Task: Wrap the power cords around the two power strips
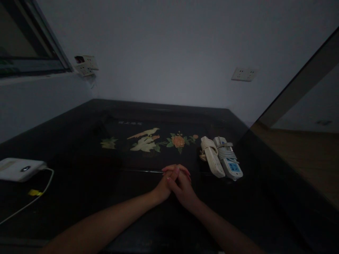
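My left hand [164, 187] and my right hand [184, 188] are clasped together, fingers interlaced, above the near part of a dark glossy table [87, 183]. No object shows between them. To their right lie two power strips side by side: a cream one [214, 160] and a white one with blue sockets [232, 165]. Each has its own cord wound around it. Neither hand touches them.
A white box-shaped device [19, 169] with a white cable [49, 181] sits at the left, near a small yellow piece [35, 192]. Wall sockets [243, 74] are at the back right; other sockets [86, 65] hang loose at the left, below a window [26, 38].
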`<state>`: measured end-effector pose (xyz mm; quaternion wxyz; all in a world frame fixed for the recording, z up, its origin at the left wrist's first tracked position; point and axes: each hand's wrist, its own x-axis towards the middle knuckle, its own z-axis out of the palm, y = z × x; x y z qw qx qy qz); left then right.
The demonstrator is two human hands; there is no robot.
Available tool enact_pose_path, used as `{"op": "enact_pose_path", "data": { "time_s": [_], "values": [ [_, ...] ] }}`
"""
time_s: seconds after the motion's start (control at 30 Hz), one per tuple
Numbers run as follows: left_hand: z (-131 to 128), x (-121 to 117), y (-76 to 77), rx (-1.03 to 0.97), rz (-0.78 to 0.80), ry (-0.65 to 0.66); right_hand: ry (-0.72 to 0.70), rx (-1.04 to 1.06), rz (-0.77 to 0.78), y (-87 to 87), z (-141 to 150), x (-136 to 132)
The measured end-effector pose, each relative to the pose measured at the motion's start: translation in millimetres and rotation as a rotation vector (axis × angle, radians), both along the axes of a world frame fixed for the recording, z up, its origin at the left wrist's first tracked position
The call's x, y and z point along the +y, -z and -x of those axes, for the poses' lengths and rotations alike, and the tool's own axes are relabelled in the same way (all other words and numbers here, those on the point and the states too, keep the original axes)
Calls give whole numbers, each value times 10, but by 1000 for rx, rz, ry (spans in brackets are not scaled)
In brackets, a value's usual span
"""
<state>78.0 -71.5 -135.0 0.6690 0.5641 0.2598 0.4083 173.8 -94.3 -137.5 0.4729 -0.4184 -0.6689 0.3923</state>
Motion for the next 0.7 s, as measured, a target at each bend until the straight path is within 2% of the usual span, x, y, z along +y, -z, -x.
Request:
{"op": "enact_pose_path", "data": {
  "time_s": [0.43, 0.7],
  "values": [
    [3, 11, 13, -6, -20, 4, 2, -14, 6, 0, -2, 8],
    [10, -4, -56, 11, -26, 5, 15, -2, -11, -9, 9, -2]
  ]
}}
